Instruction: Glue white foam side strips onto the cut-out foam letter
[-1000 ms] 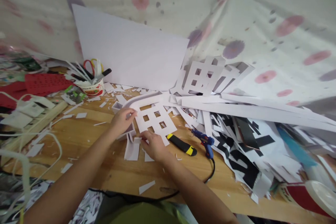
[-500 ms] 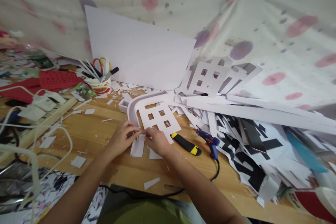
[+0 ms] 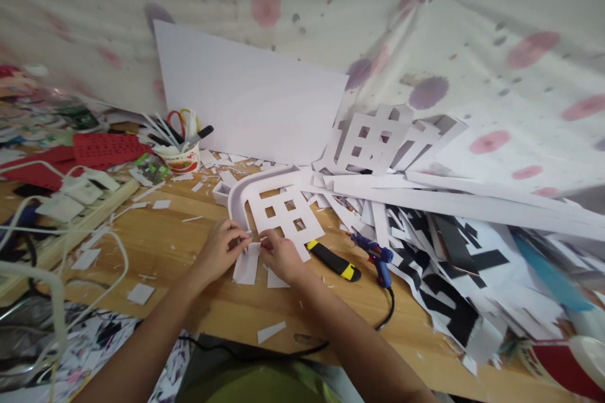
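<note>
A white cut-out character [image 3: 309, 221] with square openings lies on the wooden table. Around its far left corner curves a white strip [image 3: 235, 200] standing on edge. My left hand [image 3: 221, 250] is closed at the strip's near end, thumb and fingers pinching it. Close beside it, my right hand [image 3: 283, 259] has its fingertips pressed together over the cut-out's lower part; what they pinch is hidden. A white leg of the cut-out [image 3: 246, 269] shows below the fingers. Right of my right hand lie a black and yellow utility knife [image 3: 332, 261] and a blue glue gun [image 3: 375, 254].
A tub of tools [image 3: 182, 158] stands back left, before a leaning white board [image 3: 246, 94]. At left are a power strip [image 3: 87, 217] and cables. Paper scraps, long white strips [image 3: 425, 196] and a phone [image 3: 452, 244] crowd the right. The glue gun's cord [image 3: 388, 312] trails toward the front edge.
The view has shifted slightly. Both hands stay at nearly the same spot on the white pieces, with only tiny finger movement.
</note>
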Available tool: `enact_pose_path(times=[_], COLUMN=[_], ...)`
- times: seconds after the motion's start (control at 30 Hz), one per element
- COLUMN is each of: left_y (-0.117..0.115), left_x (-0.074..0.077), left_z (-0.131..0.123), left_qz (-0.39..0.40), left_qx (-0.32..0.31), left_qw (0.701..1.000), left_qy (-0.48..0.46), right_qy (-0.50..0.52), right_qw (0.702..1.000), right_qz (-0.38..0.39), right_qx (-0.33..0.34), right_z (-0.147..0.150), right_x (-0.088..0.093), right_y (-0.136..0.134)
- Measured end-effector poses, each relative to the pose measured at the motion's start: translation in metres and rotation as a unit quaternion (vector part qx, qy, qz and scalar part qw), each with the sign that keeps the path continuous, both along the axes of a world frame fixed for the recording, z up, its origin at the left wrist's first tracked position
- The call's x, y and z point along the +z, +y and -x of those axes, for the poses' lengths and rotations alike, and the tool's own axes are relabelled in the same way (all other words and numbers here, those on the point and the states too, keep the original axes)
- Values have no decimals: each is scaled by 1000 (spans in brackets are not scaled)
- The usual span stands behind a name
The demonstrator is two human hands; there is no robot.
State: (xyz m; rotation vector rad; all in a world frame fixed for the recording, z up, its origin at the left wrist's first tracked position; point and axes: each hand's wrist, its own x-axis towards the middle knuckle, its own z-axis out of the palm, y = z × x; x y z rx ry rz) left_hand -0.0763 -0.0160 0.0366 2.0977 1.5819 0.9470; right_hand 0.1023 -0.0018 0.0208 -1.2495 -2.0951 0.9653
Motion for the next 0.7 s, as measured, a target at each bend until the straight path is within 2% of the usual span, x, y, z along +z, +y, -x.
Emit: enact_pose_path(times=[0.1, 0.17, 0.3, 0.37, 0.43, 0.5, 0.57, 0.63, 0.7], left_y=[0, -1, -5, -9, -12, -13, -13, -12, -11], left_x=[-2, -2, 2, 7, 13, 18, 19, 19, 18], left_z=[-1, -1, -2, -5, -12, -23, -35, -49, -63], left_qz=[-11, -12, -12, -34, -43, -21, 18, 58, 92], left_qx=[7, 5, -8, -39, -77, -76, -18, 43, 69], left_qw=[1000, 1000, 999, 998, 994, 991, 986, 968, 939], left_qy=[-15, -22, -29, -41, -66, -106, -162, -241, -323], right_qy=[87, 168, 308, 352, 371, 366, 351, 326, 295], right_qw=[995, 982, 921, 891, 873, 871, 880, 897, 916], right_qz=[19, 71, 235, 285, 316, 327, 320, 299, 270], right_qx=[-33, -51, -33, -11, 1, -4, -14, -20, -21], right_z=[-1, -2, -6, -8, -12, -15, -20, -27, -36], right_x=[-3, -3, 3, 8, 14, 19, 24, 28, 32], right_y=[3, 6, 10, 8, 5, 1, -3, -7, -12])
